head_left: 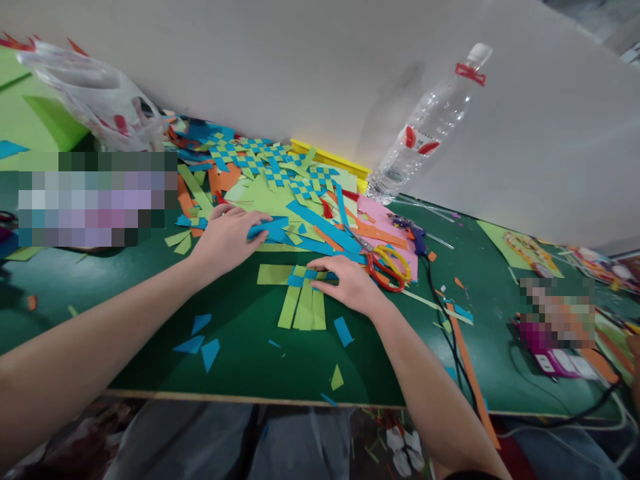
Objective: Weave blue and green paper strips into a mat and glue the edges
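My left hand [231,235] is over the pile of cut paper, its thumb and fingers closed on a blue paper strip [275,230]. In front of me on the green table lies a small woven paper piece [302,300], made of light green strips crossed with blue near the top. My right hand [347,281] pinches its upper right edge between thumb and fingers. Red-and-yellow-handled scissors [387,267] lie just right of that hand. Behind both hands are finished-looking blue and green checkered weaves [265,160].
A plastic bottle [425,133] leans at the back wall, beside a yellow tray edge [335,160]. A blue glue gun [419,240] lies right, its black cable running to the front edge. A plastic bag [115,100] stands back left. Blue paper scraps [210,353] lie near the front.
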`<state>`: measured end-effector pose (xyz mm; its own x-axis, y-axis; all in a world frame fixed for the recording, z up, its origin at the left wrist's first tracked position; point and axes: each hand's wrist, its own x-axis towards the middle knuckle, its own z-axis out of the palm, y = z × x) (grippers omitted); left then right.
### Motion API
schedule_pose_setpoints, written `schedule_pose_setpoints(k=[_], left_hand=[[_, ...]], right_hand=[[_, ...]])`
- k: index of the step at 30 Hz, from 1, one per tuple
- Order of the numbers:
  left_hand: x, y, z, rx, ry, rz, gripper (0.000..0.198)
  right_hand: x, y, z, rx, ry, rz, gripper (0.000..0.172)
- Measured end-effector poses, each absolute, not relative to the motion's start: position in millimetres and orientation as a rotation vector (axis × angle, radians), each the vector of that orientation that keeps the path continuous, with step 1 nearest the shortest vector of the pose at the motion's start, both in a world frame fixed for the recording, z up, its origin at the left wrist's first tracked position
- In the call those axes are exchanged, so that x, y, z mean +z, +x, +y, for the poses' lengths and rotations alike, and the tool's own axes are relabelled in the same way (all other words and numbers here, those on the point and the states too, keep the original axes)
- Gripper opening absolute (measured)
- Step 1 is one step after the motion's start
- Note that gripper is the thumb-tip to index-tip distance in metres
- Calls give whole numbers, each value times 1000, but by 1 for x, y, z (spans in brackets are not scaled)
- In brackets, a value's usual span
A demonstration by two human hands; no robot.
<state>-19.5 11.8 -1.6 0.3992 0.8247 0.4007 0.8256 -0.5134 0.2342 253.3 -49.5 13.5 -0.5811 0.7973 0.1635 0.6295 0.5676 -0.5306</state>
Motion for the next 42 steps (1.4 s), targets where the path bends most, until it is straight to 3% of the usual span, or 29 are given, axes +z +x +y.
schedule_pose_setpoints(k=[5,34,42], left_hand=[[-4,-14,10,-928,-2668,-1571,29],[15,-2,-6,-1114,-3018,-1174,17],[8,-1,-5,-1329,-3183,-1332,40]], right_hand=[[13,253,-49,593,-1149,-2419,28],[12,253,-49,511,-1144,-2472,29],[11,253,-49,504,-1131,-2475,28]])
